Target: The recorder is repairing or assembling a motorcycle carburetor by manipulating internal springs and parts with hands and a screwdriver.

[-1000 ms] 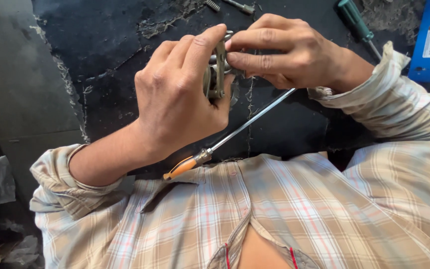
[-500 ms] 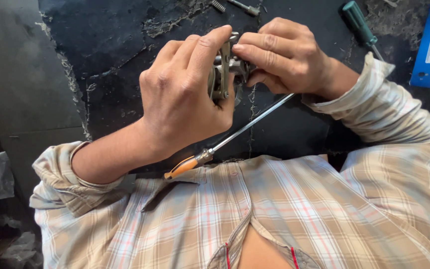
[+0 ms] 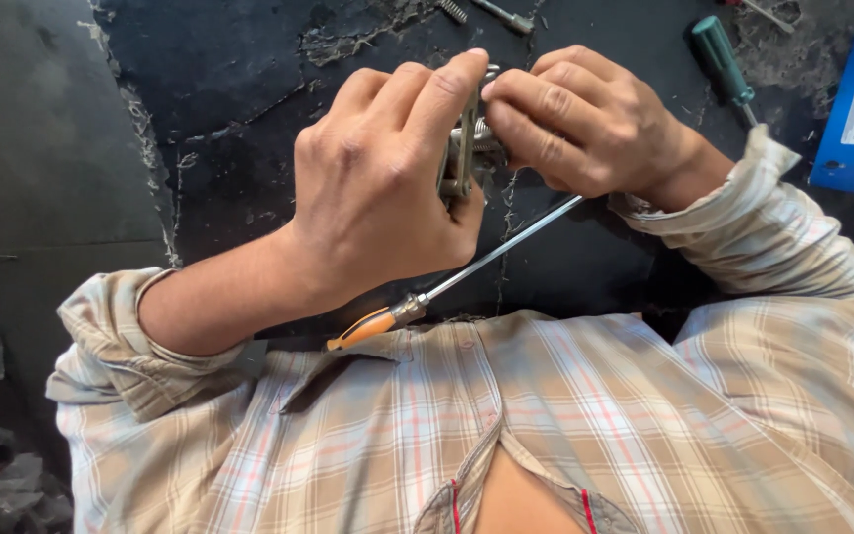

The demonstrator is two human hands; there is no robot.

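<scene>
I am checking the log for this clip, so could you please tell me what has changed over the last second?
Little changed. The right hand shifted slightly toward the left hand, its fingertips closing in on the small metal part that both hands hold. Nothing was let go. The orange-handled screwdriver stayed against the shirt, and the green-handled screwdriver stayed on the dark work surface.

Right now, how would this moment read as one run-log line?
left hand: grips small metal part | right hand: pinches same part | orange-handled screwdriver: lying beneath hands | green-handled screwdriver: lying apart on dark work surface

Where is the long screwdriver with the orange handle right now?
The orange-handled steel screwdriver lies slanted on the dark work surface, beneath both hands, handle nearest the person's plaid shirt.
</scene>
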